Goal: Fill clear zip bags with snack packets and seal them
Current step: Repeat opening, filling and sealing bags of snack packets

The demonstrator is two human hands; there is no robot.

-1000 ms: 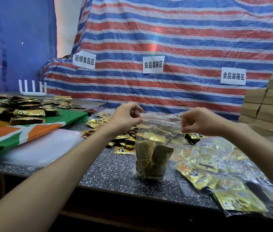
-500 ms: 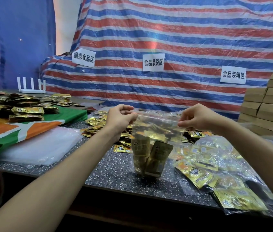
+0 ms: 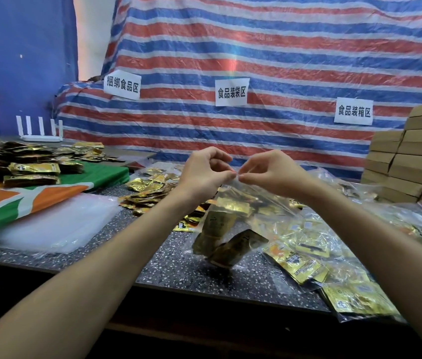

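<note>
A clear zip bag holding gold and brown snack packets hangs above the speckled table, its bottom just over the surface. My left hand and my right hand both pinch its top edge, fingertips almost touching at the middle of the zip strip. Loose gold snack packets lie heaped behind my left forearm. Filled clear bags are piled to the right under my right forearm.
A stack of empty clear bags lies left on the table beside a green, orange and white cloth with more packets. Cardboard boxes are stacked at far right. A striped tarp with paper signs hangs behind.
My hands, earlier apart at the two ends of the bag's top, have come together at the middle. The bag has lifted slightly and tilted.
</note>
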